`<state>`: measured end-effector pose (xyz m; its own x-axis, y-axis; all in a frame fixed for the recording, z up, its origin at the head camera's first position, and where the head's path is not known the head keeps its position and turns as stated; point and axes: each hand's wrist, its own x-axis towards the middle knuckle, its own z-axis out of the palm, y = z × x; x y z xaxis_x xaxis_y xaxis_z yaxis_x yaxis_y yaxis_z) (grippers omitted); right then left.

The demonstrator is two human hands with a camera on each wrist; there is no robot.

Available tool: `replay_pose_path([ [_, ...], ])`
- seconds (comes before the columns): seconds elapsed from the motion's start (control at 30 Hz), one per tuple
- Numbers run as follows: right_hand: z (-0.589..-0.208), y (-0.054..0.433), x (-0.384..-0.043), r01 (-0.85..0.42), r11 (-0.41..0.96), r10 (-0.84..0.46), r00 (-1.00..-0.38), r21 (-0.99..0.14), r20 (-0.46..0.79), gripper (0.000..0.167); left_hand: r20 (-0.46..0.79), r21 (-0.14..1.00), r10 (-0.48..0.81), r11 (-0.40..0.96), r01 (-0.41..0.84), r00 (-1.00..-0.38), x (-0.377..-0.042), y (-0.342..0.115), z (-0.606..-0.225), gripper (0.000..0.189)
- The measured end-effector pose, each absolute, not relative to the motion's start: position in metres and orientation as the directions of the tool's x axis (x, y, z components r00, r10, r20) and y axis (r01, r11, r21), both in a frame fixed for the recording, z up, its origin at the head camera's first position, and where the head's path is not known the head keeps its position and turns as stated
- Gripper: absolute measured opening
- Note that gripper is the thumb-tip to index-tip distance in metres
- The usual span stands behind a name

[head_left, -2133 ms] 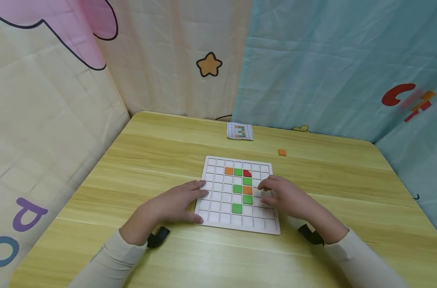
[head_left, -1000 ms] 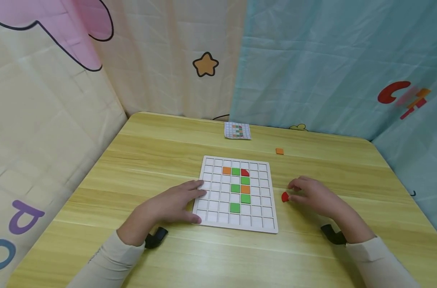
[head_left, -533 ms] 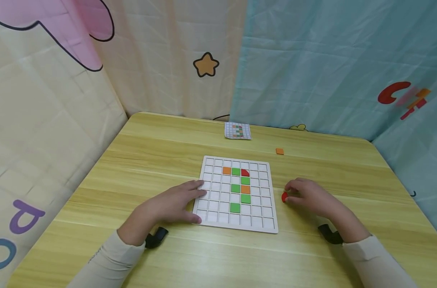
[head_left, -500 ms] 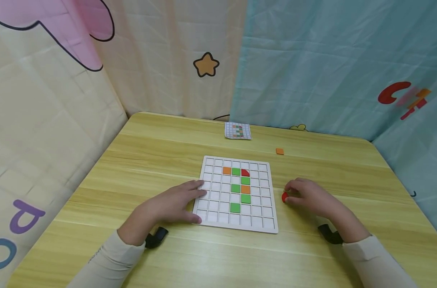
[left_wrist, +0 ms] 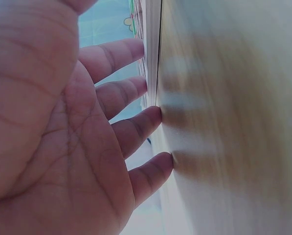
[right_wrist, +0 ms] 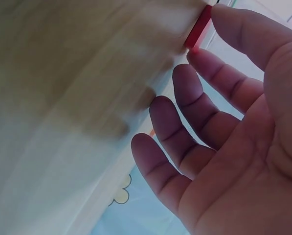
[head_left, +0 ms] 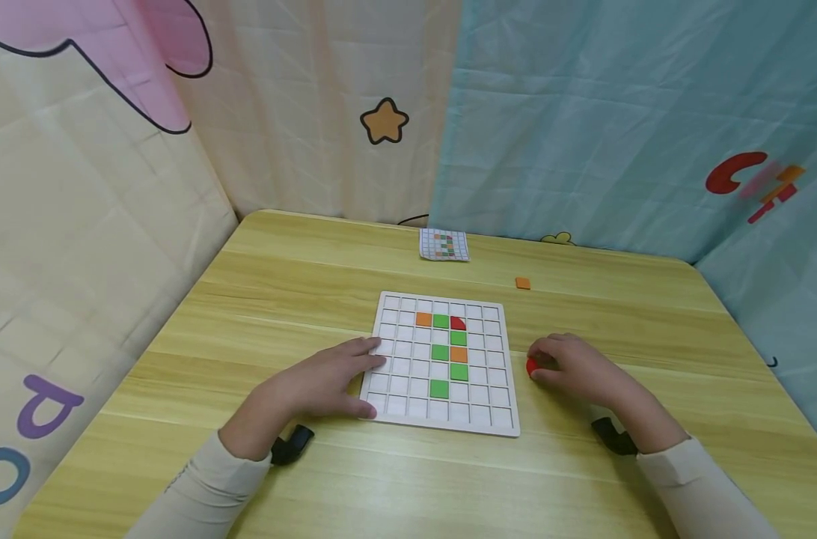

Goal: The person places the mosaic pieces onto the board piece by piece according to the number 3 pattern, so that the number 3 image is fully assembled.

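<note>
The white grid board (head_left: 489, 389) lies mid-table with several green, orange and red tiles set in its squares. My left hand (head_left: 317, 382) is spread along its left side, fingertips at the rim. In the left wrist view, the outstretched fingers (left_wrist: 128, 93) reach the board's edge and the tabletop. Right of the board, my right hand (head_left: 577, 367) pinches a red quarter-circle tile (head_left: 532, 367) low at the table. The right wrist view shows the red tile (right_wrist: 198, 27) between thumb and index finger, the other fingers loosely bent. The hand partly covers the tile in the head view.
A small card printed with a coloured grid (head_left: 444, 245) lies near the back edge of the table (head_left: 301, 262). One loose orange square tile (head_left: 523, 283) is to its right. Printed curtains (head_left: 550, 112) stand behind the table.
My right hand has gone from over the board's right side to the table beside it. Its thumb and finger have closed on the red tile. The left hand stays on the board.
</note>
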<state>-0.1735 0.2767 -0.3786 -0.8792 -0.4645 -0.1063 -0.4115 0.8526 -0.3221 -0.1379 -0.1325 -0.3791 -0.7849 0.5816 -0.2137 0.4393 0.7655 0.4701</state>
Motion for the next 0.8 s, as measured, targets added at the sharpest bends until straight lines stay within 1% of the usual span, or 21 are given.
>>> replay_pose_path([
  [0.1,-0.3786,0.2772,-0.1743,-0.416,0.849,-0.470,-0.876,-0.326,-0.107,0.024,-0.216,0.470,0.580,0.767,0.437,-0.786,-0.1378,-0.1323,-0.3786,0.078],
  [0.23,-0.3787,0.2769,-0.1757,-0.393,0.844,-0.458,-0.882,-0.364,-0.109,0.029,-0.216,0.472,0.580,0.766,0.436,-0.785,-0.1378,-0.1324,-0.3780,0.078],
  [0.33,-0.3794,0.2763,-0.1768,-0.382,0.845,-0.449,-0.887,-0.374,-0.110,0.025,-0.213,0.474,0.583,0.763,0.439,-0.784,-0.1377,-0.1328,-0.3778,0.078],
  [0.47,-0.3811,0.2758,-0.1775,-0.405,0.849,-0.460,-0.882,-0.339,-0.099,0.019,-0.211,0.474,0.587,0.760,0.444,-0.781,-0.1378,-0.1332,-0.3780,0.078],
  [0.63,-0.3812,0.2759,-0.1771,-0.419,0.849,-0.469,-0.878,-0.322,-0.094,0.019,-0.215,0.475,0.586,0.762,0.440,-0.782,-0.1378,-0.1330,-0.3783,0.078],
  [0.8,-0.3793,0.2754,-0.1770,-0.409,0.846,-0.465,-0.880,-0.343,-0.098,0.019,-0.215,0.469,0.585,0.764,0.442,-0.782,-0.1380,-0.1327,-0.3788,0.078],
])
